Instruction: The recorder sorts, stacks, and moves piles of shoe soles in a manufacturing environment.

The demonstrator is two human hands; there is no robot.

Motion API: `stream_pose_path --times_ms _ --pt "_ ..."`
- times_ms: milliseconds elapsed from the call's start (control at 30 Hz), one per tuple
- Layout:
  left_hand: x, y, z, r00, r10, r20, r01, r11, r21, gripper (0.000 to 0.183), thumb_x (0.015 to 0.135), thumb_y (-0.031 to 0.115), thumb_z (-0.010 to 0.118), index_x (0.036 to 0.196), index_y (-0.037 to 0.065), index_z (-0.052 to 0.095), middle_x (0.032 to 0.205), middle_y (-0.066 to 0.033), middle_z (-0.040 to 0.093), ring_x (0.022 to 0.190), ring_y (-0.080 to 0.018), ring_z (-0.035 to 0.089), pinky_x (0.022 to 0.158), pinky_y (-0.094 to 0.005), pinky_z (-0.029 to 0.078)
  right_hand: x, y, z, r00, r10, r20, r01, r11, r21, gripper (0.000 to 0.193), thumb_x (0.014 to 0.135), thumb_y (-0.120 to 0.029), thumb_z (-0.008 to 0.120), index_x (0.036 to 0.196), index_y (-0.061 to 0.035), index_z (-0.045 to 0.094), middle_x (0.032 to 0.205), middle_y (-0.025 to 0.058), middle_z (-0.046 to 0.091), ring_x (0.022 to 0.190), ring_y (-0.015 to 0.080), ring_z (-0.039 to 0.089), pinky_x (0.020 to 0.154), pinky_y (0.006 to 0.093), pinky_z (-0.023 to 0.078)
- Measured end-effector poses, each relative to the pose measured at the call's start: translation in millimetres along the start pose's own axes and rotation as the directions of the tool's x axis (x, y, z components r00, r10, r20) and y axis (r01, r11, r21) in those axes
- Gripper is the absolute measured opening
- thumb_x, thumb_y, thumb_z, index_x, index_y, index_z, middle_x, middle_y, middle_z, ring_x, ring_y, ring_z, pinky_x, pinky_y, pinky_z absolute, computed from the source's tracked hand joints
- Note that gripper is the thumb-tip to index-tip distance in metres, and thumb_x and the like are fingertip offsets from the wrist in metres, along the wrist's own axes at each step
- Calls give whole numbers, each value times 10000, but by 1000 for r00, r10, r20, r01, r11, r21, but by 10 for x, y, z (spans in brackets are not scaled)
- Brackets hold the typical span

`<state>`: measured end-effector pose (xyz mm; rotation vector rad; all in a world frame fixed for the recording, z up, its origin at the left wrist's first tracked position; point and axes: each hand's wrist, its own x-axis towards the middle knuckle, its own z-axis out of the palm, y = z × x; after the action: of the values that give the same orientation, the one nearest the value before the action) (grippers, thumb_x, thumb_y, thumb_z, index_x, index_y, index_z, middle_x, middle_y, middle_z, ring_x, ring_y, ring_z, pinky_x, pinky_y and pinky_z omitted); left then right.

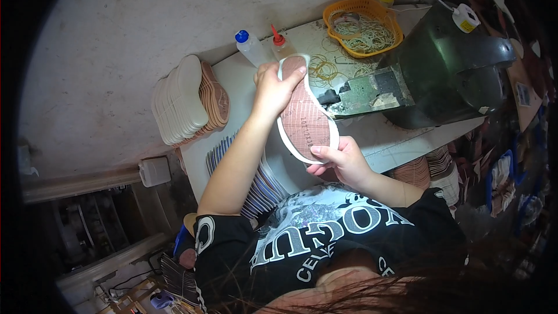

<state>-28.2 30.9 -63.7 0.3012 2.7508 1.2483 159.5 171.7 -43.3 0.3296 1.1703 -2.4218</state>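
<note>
Left hand (273,90) covers sole (305,119) tip

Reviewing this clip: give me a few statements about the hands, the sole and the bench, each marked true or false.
1. Both hands hold the shoe sole. True: the left hand grips its far end, the right hand its near end.
2. The orange basket holds rubber bands. True.
3. The sole's tread side is blue. False: it is reddish brown with a white rim.
4. The stack of soles lies right of the machine. False: it lies far to its left.
5. Two squeeze bottles stand beyond the left hand. True.
</note>
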Motion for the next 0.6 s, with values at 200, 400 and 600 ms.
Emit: stream_pose_path --times_ms 200,400,600 --pt "214 199 -442 521 480 706 -559 817 -144 579 631 411 810 1124 157 644 1252 -93 549 1326 -358 302 1124 -485 156 168 -31 44 995 -79 -59 82 995 48 226 892 -187 618 935 32 651 786 114 676 626 155 664 572 237 538" --pt "335 487 -567 540 224 811 -519 848 111 446 666 406 801 967 111 657 919 -32 630 1049 -216 538 1040 -437 314 277 -56 90 989 -98 -111 105 992 67 311 907 -261 614 952 45 640 808 122 677 673 176 681 571 240 541" --pt "329 350 -621 548 101 830 -208 978 19 394 728 387 779 870 58 614 728 -10 593 721 -103 545 633 -274 448 279 -96 110 990 -49 -131 59 996 68 334 916 -264 599 991 60 626 871 143 684 746 186 692 629 244 557"
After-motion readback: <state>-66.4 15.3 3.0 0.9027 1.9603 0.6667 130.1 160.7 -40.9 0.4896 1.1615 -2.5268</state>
